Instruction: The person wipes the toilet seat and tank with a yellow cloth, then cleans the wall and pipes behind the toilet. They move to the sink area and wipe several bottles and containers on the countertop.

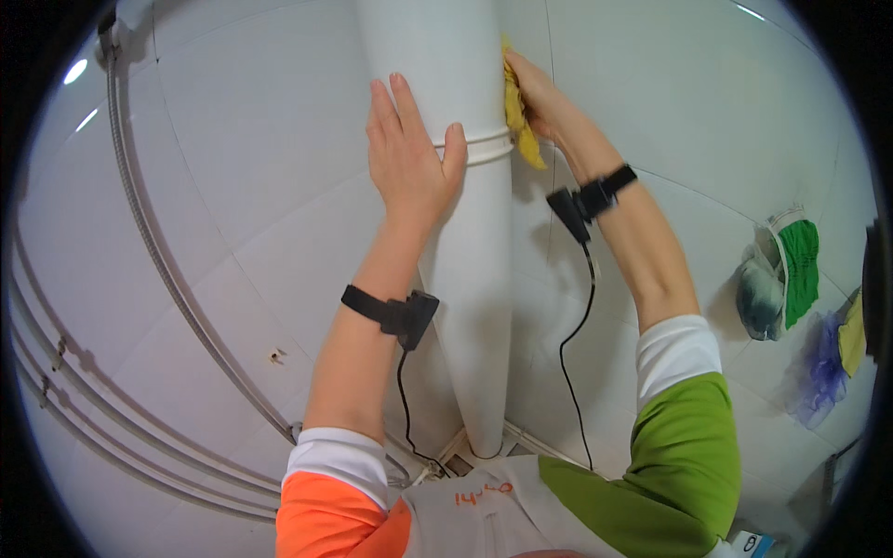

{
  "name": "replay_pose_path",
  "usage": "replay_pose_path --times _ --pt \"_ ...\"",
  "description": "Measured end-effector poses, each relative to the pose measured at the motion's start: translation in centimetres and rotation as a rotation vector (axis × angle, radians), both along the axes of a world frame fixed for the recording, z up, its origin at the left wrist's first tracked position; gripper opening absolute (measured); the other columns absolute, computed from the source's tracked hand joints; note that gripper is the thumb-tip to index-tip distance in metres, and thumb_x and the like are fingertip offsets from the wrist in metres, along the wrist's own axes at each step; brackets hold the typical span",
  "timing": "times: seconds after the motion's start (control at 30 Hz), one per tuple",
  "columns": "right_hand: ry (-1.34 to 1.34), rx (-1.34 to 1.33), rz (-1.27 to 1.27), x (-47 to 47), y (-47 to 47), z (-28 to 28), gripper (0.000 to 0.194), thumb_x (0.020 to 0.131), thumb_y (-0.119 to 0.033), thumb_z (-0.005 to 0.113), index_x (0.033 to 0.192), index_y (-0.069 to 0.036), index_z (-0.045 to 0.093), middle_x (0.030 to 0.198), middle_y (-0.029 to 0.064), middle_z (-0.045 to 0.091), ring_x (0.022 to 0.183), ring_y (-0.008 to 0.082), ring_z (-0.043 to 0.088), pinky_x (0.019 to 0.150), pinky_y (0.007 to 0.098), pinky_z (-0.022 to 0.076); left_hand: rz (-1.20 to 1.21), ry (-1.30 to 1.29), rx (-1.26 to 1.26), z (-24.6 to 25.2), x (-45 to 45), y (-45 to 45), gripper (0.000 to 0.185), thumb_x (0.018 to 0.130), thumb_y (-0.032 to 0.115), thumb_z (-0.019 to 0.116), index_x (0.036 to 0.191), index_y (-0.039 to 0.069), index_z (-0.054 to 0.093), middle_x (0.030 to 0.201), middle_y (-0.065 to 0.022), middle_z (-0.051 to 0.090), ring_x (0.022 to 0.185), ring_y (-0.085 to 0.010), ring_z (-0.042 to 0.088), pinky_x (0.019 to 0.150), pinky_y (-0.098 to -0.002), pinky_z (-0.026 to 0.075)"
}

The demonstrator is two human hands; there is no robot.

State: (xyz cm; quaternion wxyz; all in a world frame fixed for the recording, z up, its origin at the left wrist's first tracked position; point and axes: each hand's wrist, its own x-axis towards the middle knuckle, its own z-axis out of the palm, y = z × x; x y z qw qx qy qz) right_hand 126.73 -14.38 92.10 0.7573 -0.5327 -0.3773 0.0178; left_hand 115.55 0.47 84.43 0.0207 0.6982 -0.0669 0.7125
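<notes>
A thick white plastic drainpipe [474, 279] runs from the top of the view down to the floor, with a raised joint collar [488, 148] partway along. My left hand [415, 150] lies on the pipe's left side at the collar, fingers extended and thumb apart, holding nothing. At the pipe's right side, my right hand [534, 97] holds a yellow cloth [516, 115] against the pipe. Part of the cloth hangs below the hand beside the collar. Each wrist wears a black strap with a small black device and a cable.
White tiled walls [279, 174] meet behind the pipe. A metal shower hose [150, 237] and thin pipes [139, 411] run along the left wall. On the right wall hang a green and white mesh item [781, 279] and a purple net [820, 376]. A box [753, 544] sits low at right.
</notes>
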Motion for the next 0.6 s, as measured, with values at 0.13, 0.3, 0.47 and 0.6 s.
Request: replay_pose_path --times 0.13,0.3,0.47,0.6 --pt "-0.954 -0.022 -0.551 -4.4 0.2 -5.0 0.038 0.101 -0.033 0.042 0.116 -0.003 0.059 0.099 0.0169 0.065 0.095 0.0344 0.059 0.092 0.0484 0.0447 -0.168 0.095 -0.050 0.3 -0.7 0.2 0.076 0.087 0.025 0.057 0.151 -0.006 0.030 0.151 -0.0325 0.034 0.130 -0.0446 0.042 0.103 -0.0484 0.041" --pt "-1.504 -0.253 -1.021 -7.2 1.4 -1.6 0.032 0.094 -0.025 0.050 0.120 -0.011 0.062 0.126 0.0093 0.060 0.120 0.0320 0.051 0.106 0.0511 0.0333 -0.663 0.246 -0.069 1.0 -1.8 2.0 0.066 0.088 0.014 0.047 0.149 -0.006 0.033 0.151 -0.0264 0.040 0.135 -0.0397 0.042 0.109 -0.0440 0.037" --pt "-1.353 -0.348 -1.203 -7.0 0.5 8.5 0.033 0.094 -0.019 0.051 0.119 0.001 0.060 0.123 0.0223 0.059 0.117 0.0378 0.053 0.098 0.0487 0.0415 -0.638 0.206 -0.422 -4.6 -3.2 2.6 0.056 0.096 0.017 0.047 0.146 -0.004 0.040 0.147 -0.0225 0.045 0.138 -0.0360 0.041 0.116 -0.0429 0.031" --pt "-1.686 -0.332 -1.160 -8.1 2.4 3.2 0.029 0.088 -0.020 0.056 0.114 -0.013 0.064 0.131 0.0057 0.060 0.125 0.0292 0.048 0.107 0.0498 0.0346 -0.754 0.128 -0.682 -7.8 -4.2 2.3 0.045 0.098 0.018 0.049 0.137 -0.004 0.048 0.135 -0.0163 0.054 0.121 -0.0262 0.052 0.104 -0.0387 0.042"
